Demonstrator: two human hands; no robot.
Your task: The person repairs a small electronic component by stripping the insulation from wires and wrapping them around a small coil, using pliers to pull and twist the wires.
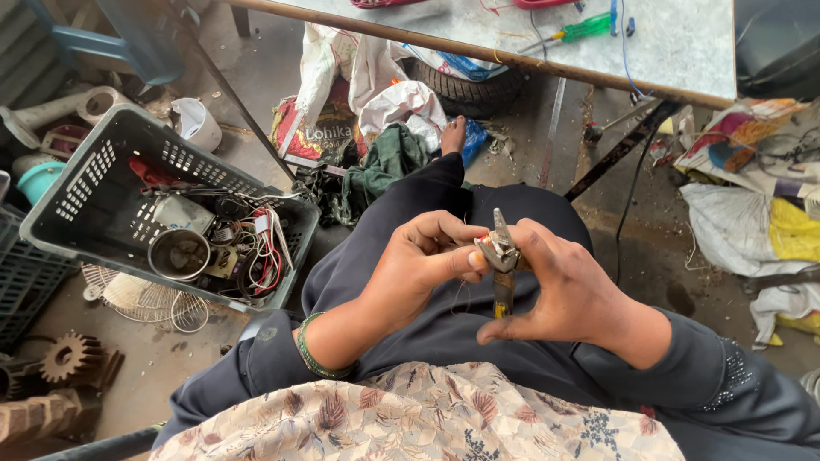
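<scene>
At far left I see a gear on the floor and a fan guard lying half under a grey crate. The crate holds a metal cup, a tangle of wires and other scrap.

Moving right, above the lap, my left hand has a green bangle at the wrist. Its thumb and fingers are pinched together on something small at the tip of the pliers; I cannot tell what the small piece is.

The pliers stand nearly upright between the two hands, nose up, yellow handle down, over the dark trousers.

My right hand is closed around the pliers, thumb near the joint and fingers curled behind the handles.

Above the hands, a table carries a green screwdriver. A tyre lies beneath the table, and sacks are piled at far right.
</scene>
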